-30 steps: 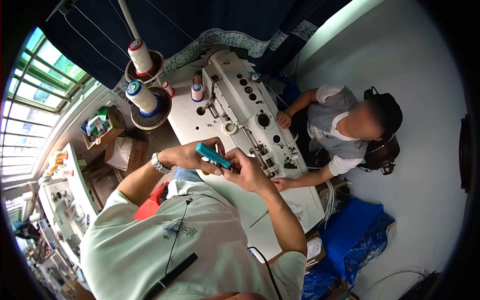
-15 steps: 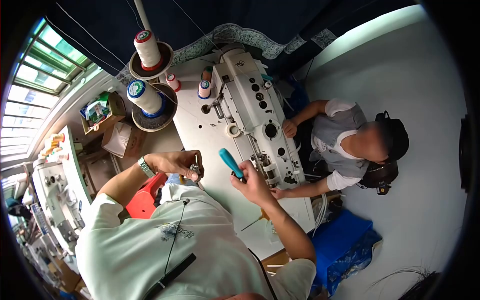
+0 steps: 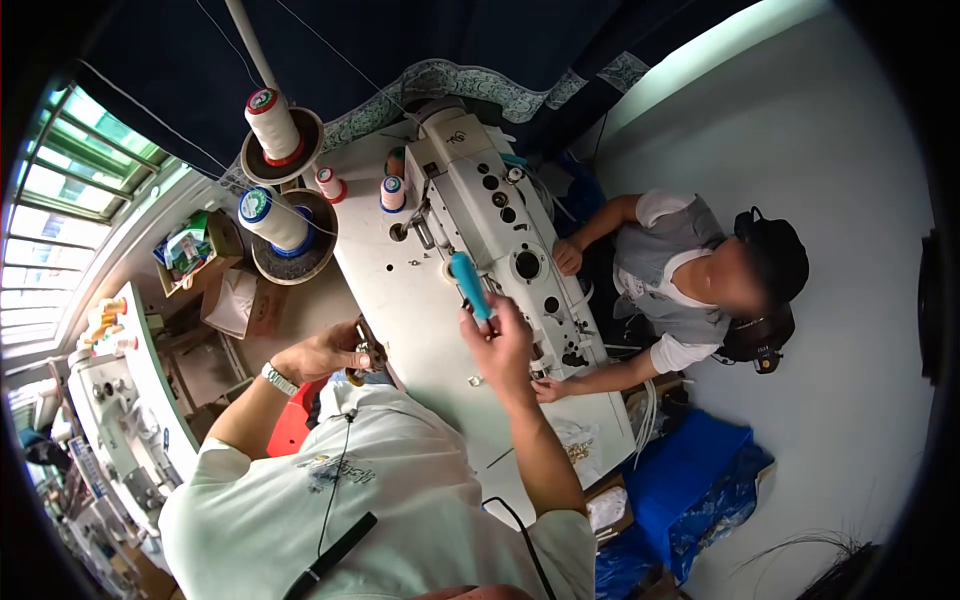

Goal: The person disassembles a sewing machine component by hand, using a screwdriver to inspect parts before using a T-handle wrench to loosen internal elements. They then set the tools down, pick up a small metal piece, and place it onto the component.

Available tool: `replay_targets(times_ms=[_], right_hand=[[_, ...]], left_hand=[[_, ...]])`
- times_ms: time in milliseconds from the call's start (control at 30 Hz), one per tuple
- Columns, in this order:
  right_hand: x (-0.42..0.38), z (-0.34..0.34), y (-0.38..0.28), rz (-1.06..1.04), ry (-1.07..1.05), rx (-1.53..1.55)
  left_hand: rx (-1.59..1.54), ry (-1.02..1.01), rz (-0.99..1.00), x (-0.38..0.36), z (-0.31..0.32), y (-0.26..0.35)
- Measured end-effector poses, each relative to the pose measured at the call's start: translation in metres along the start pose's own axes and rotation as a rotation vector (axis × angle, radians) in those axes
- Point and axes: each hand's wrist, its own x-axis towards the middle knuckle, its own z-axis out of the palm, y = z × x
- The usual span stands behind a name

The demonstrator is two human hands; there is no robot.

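Observation:
A teal-handled tool [image 3: 468,284] stands up out of my right hand [image 3: 500,345], whose fingers are closed round its lower end, above the white table [image 3: 430,350]. My left hand [image 3: 335,352], with a watch on the wrist, grips a small metal part [image 3: 370,350] at the table's left edge. Just beyond my right hand lies the white sewing machine [image 3: 500,215], its mechanism partly hidden by that hand. A small ring-shaped piece [image 3: 475,381] rests on the tabletop between my hands.
Large thread cones [image 3: 272,128] stand on a rack at the upper left. Across the machine sits another person [image 3: 670,265], both hands at its far side. A blue bag [image 3: 690,480] is at the lower right, a plastic bag of small parts [image 3: 580,447] on the table's near end.
The camera view has shifted a little. My right hand has turned, and the teal handle now sits over the machine's edge. My left hand still has the metal part, now turned differently.

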Motion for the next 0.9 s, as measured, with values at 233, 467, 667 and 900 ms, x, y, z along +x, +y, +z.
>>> replay_targets(times_ms=[233,467,667,900], right_hand=[[0.121,-0.037,0.024,0.179,0.104,0.009],[0.144,0.008,0.049,0.032,0.071,-0.649],[0.130,0.004,0.038,0.016,0.117,-0.639],[0.063,-0.015,0.019,-0.122,0.081,-0.553]], left_hand=[[-0.049,-0.011,0.066,0.015,0.005,0.000],[-0.203,0.092,0.121,0.006,0.003,-0.011],[-0.188,0.120,0.130,0.004,-0.005,-0.014],[-0.179,0.101,0.120,0.010,-0.002,-0.011]])
